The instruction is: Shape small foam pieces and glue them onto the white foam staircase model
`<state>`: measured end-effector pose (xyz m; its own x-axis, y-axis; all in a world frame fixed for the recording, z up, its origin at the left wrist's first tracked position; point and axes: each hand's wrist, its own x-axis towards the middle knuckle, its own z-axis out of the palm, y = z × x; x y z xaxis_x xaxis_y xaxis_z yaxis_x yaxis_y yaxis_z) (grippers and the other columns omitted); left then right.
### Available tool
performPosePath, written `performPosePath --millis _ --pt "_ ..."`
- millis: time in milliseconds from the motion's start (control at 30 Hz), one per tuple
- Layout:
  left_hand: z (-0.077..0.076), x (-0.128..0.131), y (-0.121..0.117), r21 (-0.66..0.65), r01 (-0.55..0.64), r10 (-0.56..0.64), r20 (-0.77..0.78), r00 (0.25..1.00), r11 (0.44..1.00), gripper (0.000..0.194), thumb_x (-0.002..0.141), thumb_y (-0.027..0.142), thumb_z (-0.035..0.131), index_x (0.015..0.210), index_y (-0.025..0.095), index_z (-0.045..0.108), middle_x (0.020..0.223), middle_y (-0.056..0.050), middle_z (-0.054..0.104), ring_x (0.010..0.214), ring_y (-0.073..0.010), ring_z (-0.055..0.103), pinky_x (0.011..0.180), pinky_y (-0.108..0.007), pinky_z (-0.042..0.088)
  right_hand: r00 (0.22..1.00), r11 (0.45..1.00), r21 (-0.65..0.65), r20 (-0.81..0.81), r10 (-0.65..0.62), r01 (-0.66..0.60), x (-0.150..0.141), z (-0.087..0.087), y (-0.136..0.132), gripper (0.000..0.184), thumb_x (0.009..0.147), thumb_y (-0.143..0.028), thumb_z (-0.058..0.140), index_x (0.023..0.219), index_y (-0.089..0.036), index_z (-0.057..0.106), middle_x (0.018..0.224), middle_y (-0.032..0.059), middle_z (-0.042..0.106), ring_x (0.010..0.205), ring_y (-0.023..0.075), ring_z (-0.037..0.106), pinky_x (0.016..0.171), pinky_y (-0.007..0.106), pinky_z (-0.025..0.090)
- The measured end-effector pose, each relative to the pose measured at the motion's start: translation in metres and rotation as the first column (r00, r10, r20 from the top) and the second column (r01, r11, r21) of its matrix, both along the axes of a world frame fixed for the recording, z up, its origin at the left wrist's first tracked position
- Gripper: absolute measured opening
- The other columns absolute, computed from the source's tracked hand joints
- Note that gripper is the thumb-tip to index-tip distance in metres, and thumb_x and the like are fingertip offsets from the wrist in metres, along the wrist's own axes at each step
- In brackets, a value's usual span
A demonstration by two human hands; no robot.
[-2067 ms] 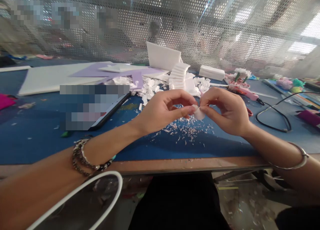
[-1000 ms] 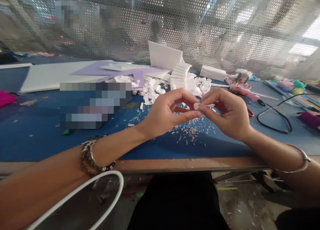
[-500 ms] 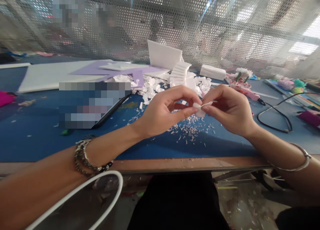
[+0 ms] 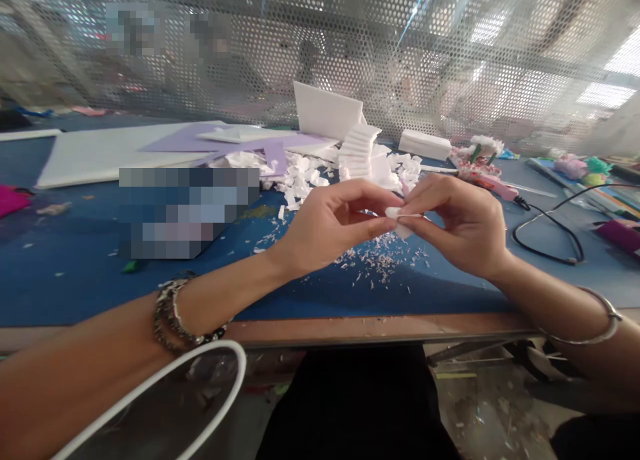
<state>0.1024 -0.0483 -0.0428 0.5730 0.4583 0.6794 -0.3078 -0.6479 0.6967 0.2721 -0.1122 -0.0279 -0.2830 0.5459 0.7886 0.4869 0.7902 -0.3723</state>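
My left hand [image 4: 333, 227] and my right hand [image 4: 457, 223] meet over the blue table [image 4: 320, 297]. Between their fingertips is a small white foam-like piece [image 4: 394, 213], pinched by the thumb and forefinger of each hand. Part of it is covered by the fingers. Small white shavings [image 4: 383, 263] are scattered on the table beneath my hands. Just behind my fingers lie loose white scraps [image 4: 303, 177] and a stack of white strips [image 4: 357, 153].
White and lilac sheets [image 4: 175, 137] lie at the back left, with a blurred-out device [image 4: 190, 213] in front. A pink tool [image 4: 500, 188] with a black cable [image 4: 545, 243] is at the right. A perforated metal screen [image 4: 280, 47] stands behind. A white cable [image 4: 240, 380] loops below the table edge.
The white piece has turned a little between my fingertips, and my right fingers have shifted slightly over it. My left hand has dipped slightly. The things on the table have not moved.
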Motion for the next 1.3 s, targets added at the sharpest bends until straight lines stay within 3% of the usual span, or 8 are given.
performPosePath --millis 133,300,500,733,900,1000,1167,1300 --pt "0.0005 -0.0018 0.0003 0.087 -0.047 0.049 -0.018 0.999 0.995 0.016 0.073 0.017 0.065 0.088 0.021 0.065 0.083 -0.001 0.061 0.071 -0.0081 0.059 0.054 -0.016 0.053 0.998 0.999 0.039 0.064 -0.008 0.006 0.0008 0.0014 -0.0005 0.006 0.075 -0.014 0.060 0.074 -0.020 0.057 0.072 -0.0002 0.060 0.068 0.0095 0.056 0.060 0.025 0.048" --pt "0.0028 -0.0039 -0.0016 0.235 -0.121 0.127 -0.014 0.992 0.964 0.014 0.073 0.018 0.065 0.086 0.021 0.062 0.083 0.000 0.059 0.075 -0.0090 0.058 0.061 -0.019 0.055 0.990 0.996 0.080 0.137 -0.045 0.034 0.0021 0.0030 -0.0020 0.007 0.075 -0.013 0.061 0.077 -0.019 0.058 0.075 0.0006 0.062 0.071 0.0096 0.058 0.065 0.025 0.049" --pt "0.0063 -0.0057 -0.0043 0.289 -0.166 0.187 -0.044 0.981 0.943 0.009 0.075 0.014 0.060 0.082 0.020 0.059 0.083 0.000 0.059 0.074 -0.0093 0.058 0.061 -0.020 0.055 0.985 0.998 0.025 0.161 -0.055 0.052 0.0037 0.0052 -0.0030 0.003 0.076 -0.017 0.060 0.077 -0.020 0.058 0.076 0.0009 0.063 0.071 0.0105 0.060 0.067 0.027 0.049" --pt "0.0056 -0.0063 -0.0032 0.359 -0.118 0.131 -0.014 0.991 0.926 0.018 0.071 0.007 0.059 0.080 0.021 0.058 0.084 0.001 0.057 0.077 -0.0098 0.056 0.063 -0.022 0.054 0.992 1.000 -0.004 0.122 -0.025 0.026 0.0002 0.0024 -0.0028 0.005 0.075 -0.015 0.060 0.075 -0.018 0.056 0.072 0.0004 0.061 0.067 0.0095 0.058 0.063 0.026 0.048" --pt "0.0055 -0.0037 -0.0003 0.362 -0.087 0.093 0.001 0.996 0.928 0.011 0.073 0.012 0.061 0.080 0.020 0.057 0.088 -0.001 0.056 0.084 -0.0115 0.056 0.071 -0.026 0.052 0.990 0.998 0.057 0.139 -0.019 0.012 -0.0013 0.0017 0.0003 0.006 0.075 -0.012 0.059 0.072 -0.015 0.055 0.071 0.0018 0.058 0.067 0.0090 0.055 0.061 0.025 0.046" --pt "0.0050 -0.0031 0.0006 0.322 -0.058 0.060 0.004 0.998 0.945 0.013 0.075 0.015 0.062 0.085 0.021 0.057 0.085 0.000 0.057 0.081 -0.0108 0.056 0.070 -0.024 0.052 0.994 1.000 0.020 0.108 -0.013 0.011 0.0000 0.0024 0.0009 0.005 0.075 -0.013 0.059 0.073 -0.016 0.056 0.071 0.0011 0.057 0.067 0.0088 0.054 0.061 0.025 0.046" --pt "0.0024 -0.0042 0.0003 0.268 -0.160 0.173 -0.026 0.985 0.950 0.025 0.073 0.021 0.065 0.098 0.023 0.057 0.083 0.000 0.062 0.069 -0.0086 0.059 0.061 -0.019 0.052 0.998 0.995 -0.097 0.056 0.009 -0.003 -0.0020 -0.0014 -0.0021 0.003 0.079 -0.016 0.056 0.077 -0.015 0.055 0.070 -0.0003 0.058 0.065 0.0068 0.054 0.061 0.022 0.047" --pt "0.0021 -0.0050 0.0007 0.288 -0.218 0.232 -0.014 0.973 0.932 0.025 0.071 0.023 0.067 0.095 0.019 0.059 0.080 0.000 0.064 0.062 -0.0076 0.059 0.056 -0.019 0.053 0.996 0.995 -0.094 0.086 -0.011 0.019 -0.0043 0.0005 -0.0005 0.005 0.079 -0.020 0.055 0.076 -0.016 0.055 0.069 -0.0009 0.058 0.063 0.0064 0.054 0.059 0.022 0.047"
